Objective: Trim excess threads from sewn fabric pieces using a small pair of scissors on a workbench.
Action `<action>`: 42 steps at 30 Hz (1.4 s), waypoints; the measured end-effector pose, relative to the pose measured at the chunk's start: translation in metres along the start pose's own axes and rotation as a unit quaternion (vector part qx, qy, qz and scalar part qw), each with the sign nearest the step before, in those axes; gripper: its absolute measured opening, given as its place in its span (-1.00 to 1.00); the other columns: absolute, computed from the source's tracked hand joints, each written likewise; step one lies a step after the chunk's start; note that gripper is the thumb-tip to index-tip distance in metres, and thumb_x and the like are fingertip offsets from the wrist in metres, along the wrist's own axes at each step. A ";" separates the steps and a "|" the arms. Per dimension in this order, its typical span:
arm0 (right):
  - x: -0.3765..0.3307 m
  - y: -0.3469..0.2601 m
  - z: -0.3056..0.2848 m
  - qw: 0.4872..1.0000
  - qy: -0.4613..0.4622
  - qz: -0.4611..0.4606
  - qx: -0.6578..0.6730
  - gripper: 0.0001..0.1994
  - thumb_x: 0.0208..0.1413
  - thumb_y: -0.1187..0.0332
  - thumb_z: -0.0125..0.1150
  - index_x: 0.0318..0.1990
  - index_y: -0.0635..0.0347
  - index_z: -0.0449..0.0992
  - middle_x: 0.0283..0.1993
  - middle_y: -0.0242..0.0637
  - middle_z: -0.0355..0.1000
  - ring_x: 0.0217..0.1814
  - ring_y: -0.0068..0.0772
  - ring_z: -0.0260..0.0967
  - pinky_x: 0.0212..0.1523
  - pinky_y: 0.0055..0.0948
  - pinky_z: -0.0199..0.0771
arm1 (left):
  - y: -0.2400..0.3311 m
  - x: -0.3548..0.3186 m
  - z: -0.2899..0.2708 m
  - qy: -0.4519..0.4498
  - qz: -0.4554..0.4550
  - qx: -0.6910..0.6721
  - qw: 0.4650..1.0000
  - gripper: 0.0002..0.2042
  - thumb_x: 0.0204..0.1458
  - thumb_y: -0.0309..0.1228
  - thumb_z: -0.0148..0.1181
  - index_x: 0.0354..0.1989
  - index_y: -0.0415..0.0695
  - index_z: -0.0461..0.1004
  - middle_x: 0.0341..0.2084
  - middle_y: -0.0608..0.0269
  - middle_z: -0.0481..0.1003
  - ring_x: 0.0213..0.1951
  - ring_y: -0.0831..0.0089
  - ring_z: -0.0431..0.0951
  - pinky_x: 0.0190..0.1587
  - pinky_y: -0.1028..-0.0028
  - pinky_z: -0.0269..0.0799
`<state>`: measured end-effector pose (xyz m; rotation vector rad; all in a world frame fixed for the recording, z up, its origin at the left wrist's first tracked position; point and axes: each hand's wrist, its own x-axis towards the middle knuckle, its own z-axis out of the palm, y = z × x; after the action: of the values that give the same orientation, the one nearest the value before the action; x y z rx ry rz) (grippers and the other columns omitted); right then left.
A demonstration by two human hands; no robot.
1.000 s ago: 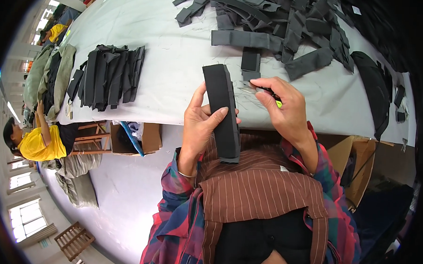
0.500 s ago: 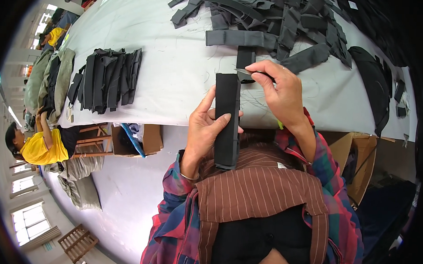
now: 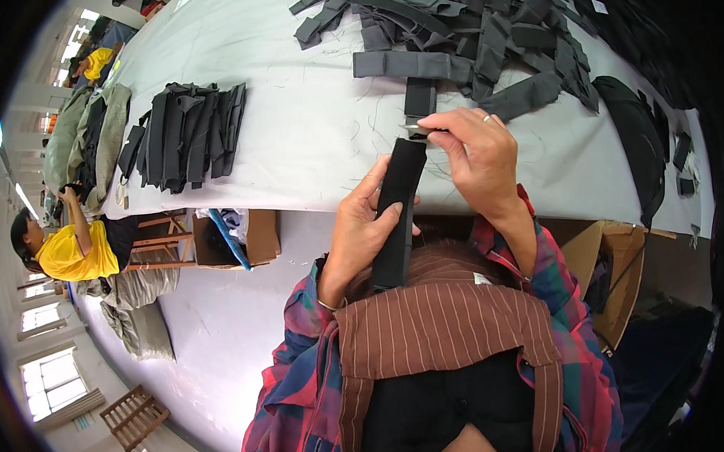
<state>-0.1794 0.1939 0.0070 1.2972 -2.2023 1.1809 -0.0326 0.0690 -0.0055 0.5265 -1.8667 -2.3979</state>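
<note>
The scene is viewed from the person's head, through the left of two side-by-side fisheye cameras, aimed down and forward across the table (image 3: 293,144). The left hand (image 3: 362,226) and right hand (image 3: 484,157) are caught at close range near the centre, the striped apron (image 3: 446,332) is seen from above, and a distant window (image 3: 53,384) is tilted at the curved left rim.

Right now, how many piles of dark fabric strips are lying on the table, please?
2: a neat stack on the left and a loose heap at the top. The heap reaches the picture's edge, so others may be hidden beyond it.
</note>
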 end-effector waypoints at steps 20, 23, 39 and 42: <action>-0.068 -0.003 -0.021 0.923 -0.066 0.248 0.288 -0.78 0.04 0.40 0.23 -0.14 0.20 0.53 -0.28 -0.32 0.53 -0.29 -0.52 0.43 -0.21 -0.54 0.40 | -0.027 -0.002 -0.006 -0.076 -0.138 -0.137 0.978 -0.73 0.12 -0.45 0.10 -0.01 -0.20 0.35 0.03 0.02 0.38 -0.08 0.37 0.47 -0.03 0.39 0.44; -0.070 -0.009 -0.024 0.923 -0.066 0.245 0.289 -0.76 -0.01 0.41 0.25 -0.13 0.18 0.53 -0.28 -0.34 0.52 -0.30 -0.46 0.44 -0.22 -0.51 0.41 | -0.020 -0.004 0.000 -0.072 -0.124 -0.146 0.979 -0.45 0.06 -0.54 0.18 0.26 -0.21 0.19 0.07 0.17 0.34 0.06 0.48 0.36 0.09 0.51 0.31; -0.054 0.006 0.008 0.954 -0.063 0.228 0.184 -0.88 -0.06 0.36 0.30 -0.33 0.10 0.59 -0.55 -0.24 0.49 -0.58 -0.38 0.39 -0.47 -0.46 0.35 | -0.010 -0.002 0.003 -0.115 -0.050 -0.105 0.987 -0.25 0.04 -0.62 0.12 0.40 -0.06 -0.12 0.04 -0.02 0.38 0.02 0.39 0.43 0.04 0.44 0.39; -0.047 0.012 0.009 0.916 -0.090 0.286 0.266 -0.90 0.06 0.45 0.22 -0.28 0.27 0.55 -0.50 -0.47 0.43 -0.44 -0.72 0.28 -0.39 -0.61 0.31 | -0.011 0.003 0.006 -0.109 -0.045 -0.131 0.984 -0.25 0.05 -0.63 0.09 0.40 -0.05 -0.14 0.02 -0.12 0.39 -0.02 0.35 0.47 -0.01 0.42 0.45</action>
<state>-0.1625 0.2163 -0.0341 0.9687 -2.6029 2.0705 -0.0349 0.0766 -0.0155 0.3475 -1.5870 -2.8059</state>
